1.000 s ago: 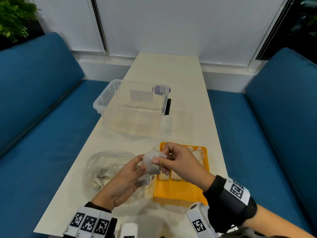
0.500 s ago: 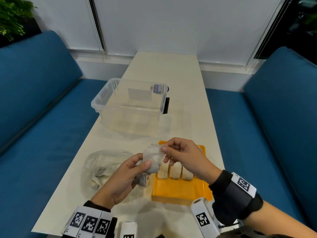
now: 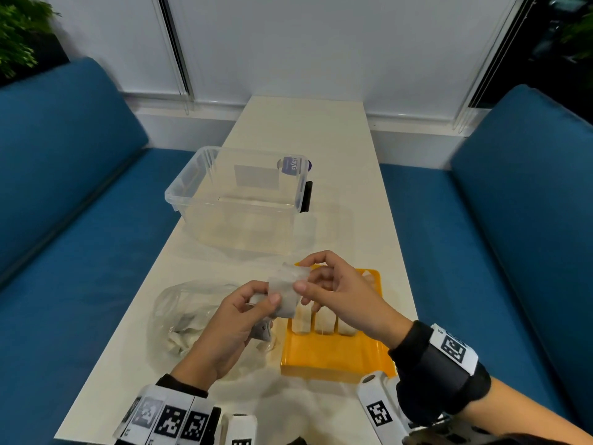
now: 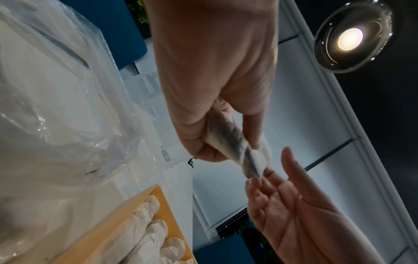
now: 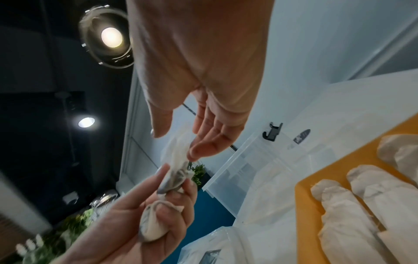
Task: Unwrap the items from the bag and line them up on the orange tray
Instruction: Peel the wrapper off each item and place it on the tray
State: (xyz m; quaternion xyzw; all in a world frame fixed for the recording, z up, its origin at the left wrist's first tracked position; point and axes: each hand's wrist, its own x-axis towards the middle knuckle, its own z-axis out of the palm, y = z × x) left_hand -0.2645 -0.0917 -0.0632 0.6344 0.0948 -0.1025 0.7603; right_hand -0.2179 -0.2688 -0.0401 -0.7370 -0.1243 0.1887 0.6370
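My left hand [image 3: 266, 303] grips a small item half wrapped in white paper [image 3: 285, 290] just above the table, left of the orange tray [image 3: 333, 358]. My right hand [image 3: 303, 274] pinches the loose upper edge of that paper wrap [image 5: 178, 148] between thumb and fingertips. In the left wrist view the grey-white wrapped item [image 4: 228, 141] sticks out of my left fist toward the right hand's fingertips [image 4: 255, 180]. Several white lumpy items [image 3: 321, 319] lie side by side on the tray. The clear plastic bag [image 3: 183, 313] lies crumpled to the left, with white pieces inside.
A clear plastic container [image 3: 237, 194] stands further back on the narrow white table [image 3: 301, 130]. Blue benches [image 3: 64, 203] run along both sides. The near half of the tray is bare orange.
The right hand has peeled the paper up and out, so the wrap now stands as a wider, flatter sheet. Both hands stay above the tray's left edge.
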